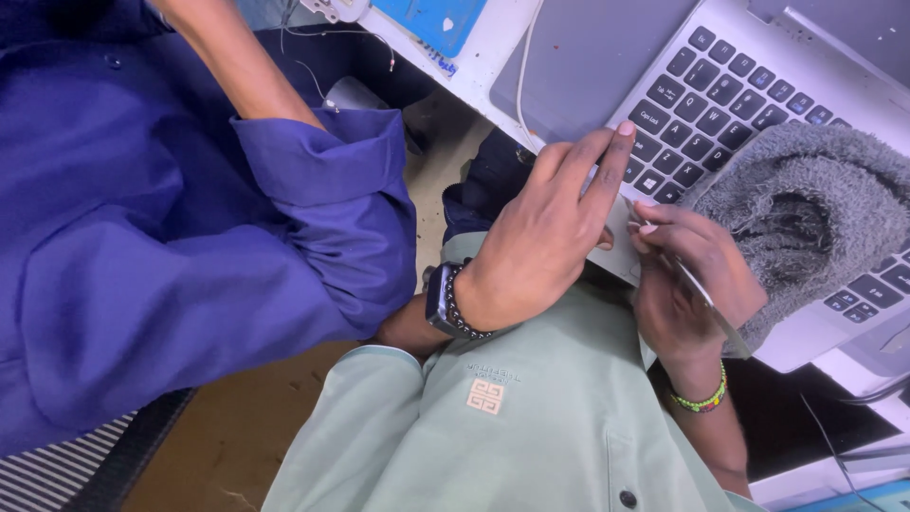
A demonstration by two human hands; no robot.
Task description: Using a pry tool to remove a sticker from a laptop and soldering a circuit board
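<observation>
A silver laptop point(588, 57) lies at an angle on the desk, its black keyboard point(720, 95) facing up. My left hand point(545, 232), with a dark watch and a bead bracelet at the wrist, lies flat on the laptop's near corner, fingers stretched toward the keys. My right hand point(687, 284), with a green bead bracelet, grips a thin metal tool point(706, 299) whose tip meets the laptop's front edge beside my left thumb. A grey fuzzy cloth point(815, 199) covers the right part of the keyboard, just beyond my right hand.
Another person in a blue shirt point(190, 237) stands close on the left, a rolled sleeve next to my left wrist. A white desk edge point(474, 66) carries a white cable point(523, 66) and a blue flat object point(436, 19). Brown floor point(237, 427) shows below.
</observation>
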